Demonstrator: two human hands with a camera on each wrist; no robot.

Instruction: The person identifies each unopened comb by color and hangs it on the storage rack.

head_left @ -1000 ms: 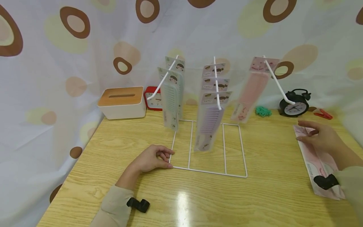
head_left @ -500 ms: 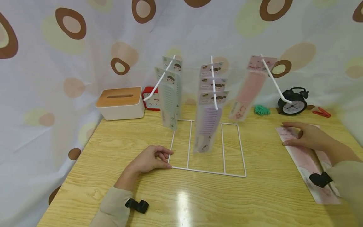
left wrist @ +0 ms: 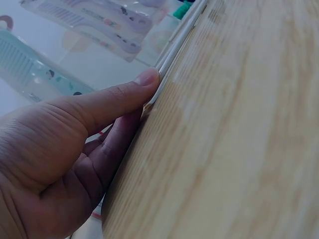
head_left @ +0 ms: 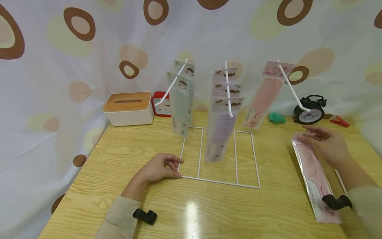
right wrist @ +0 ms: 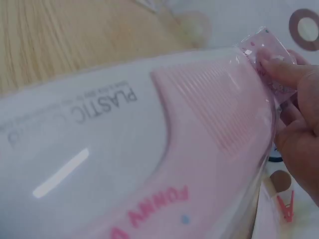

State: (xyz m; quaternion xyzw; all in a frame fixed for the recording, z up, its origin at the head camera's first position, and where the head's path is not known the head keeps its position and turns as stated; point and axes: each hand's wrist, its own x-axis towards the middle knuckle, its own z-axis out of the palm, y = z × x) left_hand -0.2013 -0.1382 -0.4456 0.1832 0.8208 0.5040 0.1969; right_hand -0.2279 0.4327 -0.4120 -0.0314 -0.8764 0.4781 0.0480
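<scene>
A white wire rack stands mid-table, its three arms hung with packaged combs: green, purple and pink. My left hand rests on the table and pinches the front left corner of the rack's base; in the left wrist view the thumb presses on the white wire. At the right, my right hand pinches the top end of a pink comb package, which slants along the table. In the right wrist view the fingers grip the header of that package.
A white tissue box with a wooden lid and a red clock stand at the back left. A green bundle, a black alarm clock and a red clip lie at the back right. A spotted curtain surrounds the table.
My right hand has taken hold of the pink comb package's top end and drawn it leftwards, and the package lies more towards the rack. The left hand has stayed at the rack's corner.
</scene>
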